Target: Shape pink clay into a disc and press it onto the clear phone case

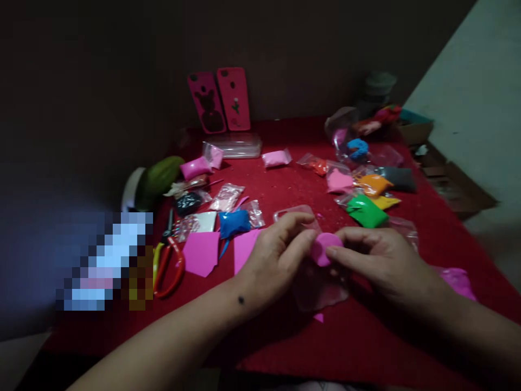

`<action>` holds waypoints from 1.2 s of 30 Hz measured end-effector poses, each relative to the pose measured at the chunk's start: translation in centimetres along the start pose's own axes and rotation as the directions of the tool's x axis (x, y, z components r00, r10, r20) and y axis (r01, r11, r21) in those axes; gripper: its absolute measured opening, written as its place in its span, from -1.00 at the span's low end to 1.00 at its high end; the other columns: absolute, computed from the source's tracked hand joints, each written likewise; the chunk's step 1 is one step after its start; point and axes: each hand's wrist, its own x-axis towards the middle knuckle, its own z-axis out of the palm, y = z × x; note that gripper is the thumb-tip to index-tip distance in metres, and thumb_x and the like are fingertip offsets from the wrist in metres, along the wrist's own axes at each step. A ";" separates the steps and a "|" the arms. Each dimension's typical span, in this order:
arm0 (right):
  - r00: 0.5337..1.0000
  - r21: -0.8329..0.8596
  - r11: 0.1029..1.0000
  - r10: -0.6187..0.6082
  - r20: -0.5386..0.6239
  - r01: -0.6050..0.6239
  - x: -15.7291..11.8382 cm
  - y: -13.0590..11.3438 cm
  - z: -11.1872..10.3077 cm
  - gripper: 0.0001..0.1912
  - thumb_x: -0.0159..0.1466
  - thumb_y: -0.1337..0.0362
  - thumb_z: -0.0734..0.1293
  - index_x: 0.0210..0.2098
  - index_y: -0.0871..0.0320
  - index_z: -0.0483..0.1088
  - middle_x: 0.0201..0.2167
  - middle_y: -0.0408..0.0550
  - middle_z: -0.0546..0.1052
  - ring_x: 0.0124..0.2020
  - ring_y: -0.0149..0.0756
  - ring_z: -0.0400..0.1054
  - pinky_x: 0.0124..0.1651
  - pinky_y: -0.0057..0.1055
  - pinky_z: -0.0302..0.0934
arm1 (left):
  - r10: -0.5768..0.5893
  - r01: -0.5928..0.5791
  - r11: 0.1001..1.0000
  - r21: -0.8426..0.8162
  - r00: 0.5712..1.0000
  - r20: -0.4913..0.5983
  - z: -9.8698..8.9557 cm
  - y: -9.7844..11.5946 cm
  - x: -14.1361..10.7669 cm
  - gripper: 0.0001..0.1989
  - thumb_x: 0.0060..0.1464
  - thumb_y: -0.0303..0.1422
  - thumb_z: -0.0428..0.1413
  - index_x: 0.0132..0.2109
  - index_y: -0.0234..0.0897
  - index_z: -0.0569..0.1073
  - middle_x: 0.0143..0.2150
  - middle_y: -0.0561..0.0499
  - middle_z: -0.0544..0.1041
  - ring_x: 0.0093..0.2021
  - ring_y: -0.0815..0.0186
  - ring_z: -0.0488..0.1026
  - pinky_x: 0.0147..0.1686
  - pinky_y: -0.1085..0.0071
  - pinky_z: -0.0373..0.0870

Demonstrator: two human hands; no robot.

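Between my two hands is a flat round disc of pink clay [325, 251], held up over the table. My left hand [285, 247] grips its left edge with closed fingers. On the other side, the thumb of my right hand [374, 258] presses on the disc's face, with the fingers curled behind it. Below lies a clear phone case [321, 290], partly hidden by my hands. A pink sheet [202, 252] and a second pink sheet [244, 247], partly covered by my left hand, lie to the left.
Red-handled scissors [170, 266] lie at the left. Small bags of clay, such as blue [235, 222], green [367, 210] and orange [372, 184], spread over the red cloth [280, 347]. Two decorated phone cases [234, 100] stand at the back. Cardboard boxes [458, 179] are at the right.
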 end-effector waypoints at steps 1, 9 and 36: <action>1.000 -0.005 1.000 -0.005 -0.007 0.005 0.0 -0.1 0.0 -0.63 0.20 0.00 0.39 -0.43 0.22 0.49 -0.51 -0.08 0.48 -0.48 -0.42 0.30 -0.44 -0.55 0.19 | -0.026 0.027 0.999 -0.030 1.000 0.014 0.0 0.1 0.1 -0.79 0.20 -0.33 0.08 -0.04 -0.30 0.40 -0.26 0.05 0.47 -0.31 0.42 0.41 -0.28 0.49 0.35; 0.997 0.051 0.996 -0.074 0.024 0.072 -0.1 -0.8 0.0 -0.72 0.19 0.09 0.40 -0.37 0.23 0.46 -0.43 -0.08 0.50 -0.40 -0.37 0.35 -0.33 -0.49 0.25 | -0.077 0.090 0.982 -0.165 0.994 0.083 0.4 0.0 0.0 -0.67 0.10 -0.35 0.20 0.00 -0.28 0.34 -0.34 0.08 0.50 -0.32 0.40 0.47 -0.24 0.44 0.40; 0.999 0.188 0.982 0.037 -0.002 -0.036 0.2 -0.5 0.3 -0.60 0.18 -0.04 0.40 -0.41 0.23 0.40 -0.53 -0.13 0.46 -0.56 -0.49 0.29 -0.52 -0.56 0.22 | -0.043 0.042 0.998 -0.050 0.999 -0.006 -0.1 0.1 0.1 -0.63 0.08 -0.35 0.22 0.03 -0.29 0.39 -0.27 0.07 0.53 -0.31 0.42 0.47 -0.28 0.50 0.41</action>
